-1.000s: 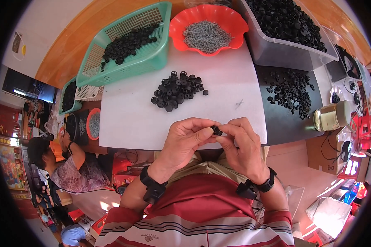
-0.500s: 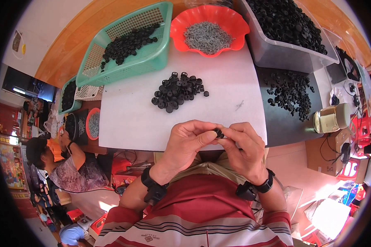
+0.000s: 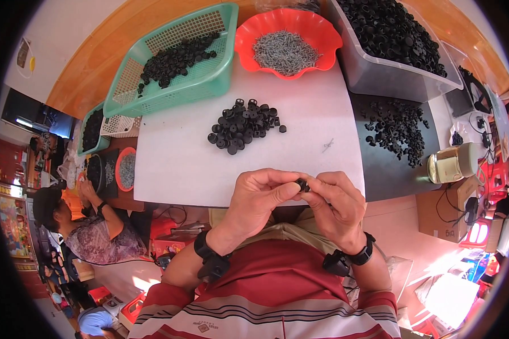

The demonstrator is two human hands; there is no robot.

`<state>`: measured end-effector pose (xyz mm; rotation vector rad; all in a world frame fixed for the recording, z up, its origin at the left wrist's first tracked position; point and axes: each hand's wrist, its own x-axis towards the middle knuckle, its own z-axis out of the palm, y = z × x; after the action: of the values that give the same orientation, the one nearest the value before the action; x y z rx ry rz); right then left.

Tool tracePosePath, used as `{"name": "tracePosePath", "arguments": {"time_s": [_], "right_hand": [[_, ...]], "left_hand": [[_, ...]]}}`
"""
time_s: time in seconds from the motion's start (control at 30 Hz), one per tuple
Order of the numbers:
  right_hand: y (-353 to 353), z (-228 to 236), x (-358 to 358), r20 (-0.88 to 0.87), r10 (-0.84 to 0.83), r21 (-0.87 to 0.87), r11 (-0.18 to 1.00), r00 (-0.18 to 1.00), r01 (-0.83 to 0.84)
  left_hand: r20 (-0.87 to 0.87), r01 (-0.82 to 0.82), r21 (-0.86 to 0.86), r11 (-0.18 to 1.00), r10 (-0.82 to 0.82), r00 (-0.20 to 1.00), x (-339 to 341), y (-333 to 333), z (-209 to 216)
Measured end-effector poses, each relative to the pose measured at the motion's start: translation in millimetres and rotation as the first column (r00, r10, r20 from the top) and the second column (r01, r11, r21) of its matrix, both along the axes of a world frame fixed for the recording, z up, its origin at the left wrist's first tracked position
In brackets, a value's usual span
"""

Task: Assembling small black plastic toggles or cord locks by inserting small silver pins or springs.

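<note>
Between the fingertips of both hands is a small black plastic part (image 3: 303,184), held just above the near edge of the white work surface. My left hand (image 3: 264,195) pinches it from the left with thumb and forefinger. From the other side, my right hand (image 3: 335,202) grips it, thumb below and forefinger above. Much of the part is hidden by the fingers. Farther off, a pile of round black plastic parts (image 3: 244,125) lies on the white sheet (image 3: 178,161). A few thin grey screws (image 3: 328,145) lie right of the pile.
A green basket (image 3: 209,85) of black parts, a red scalloped bowl (image 3: 328,34) of grey screws and a clear bin (image 3: 390,85) of black parts line the back. Small black pieces (image 3: 398,130) lie at right, near a jar (image 3: 452,163). A co-worker (image 3: 99,226) sits at left.
Both hands stay together around the small black part, with only a slight shift of the fingers. The part shows a little differently between the fingertips. The pile and containers stay put.
</note>
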<state>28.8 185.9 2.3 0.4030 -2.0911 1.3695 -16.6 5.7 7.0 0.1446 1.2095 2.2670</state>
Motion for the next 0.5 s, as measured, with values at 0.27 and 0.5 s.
{"name": "tracePosePath", "arguments": {"time_s": [0.27, 0.5], "right_hand": [[1.3, -2.0, 1.5, -0.042, -0.005, 0.028, 1.000, 0.999, 0.006], [2.1, -4.1, 2.7, -0.055, -0.014, 0.044, 0.999, 0.998, 0.016]], "left_hand": [[-0.037, -0.003, 0.013, 1.000, 0.003, 0.999, 2.8, 2.1, -0.7], [-0.044, 0.005, 0.024, 1.000, -0.004, 0.999, 3.8, 3.8, 0.0]]}}
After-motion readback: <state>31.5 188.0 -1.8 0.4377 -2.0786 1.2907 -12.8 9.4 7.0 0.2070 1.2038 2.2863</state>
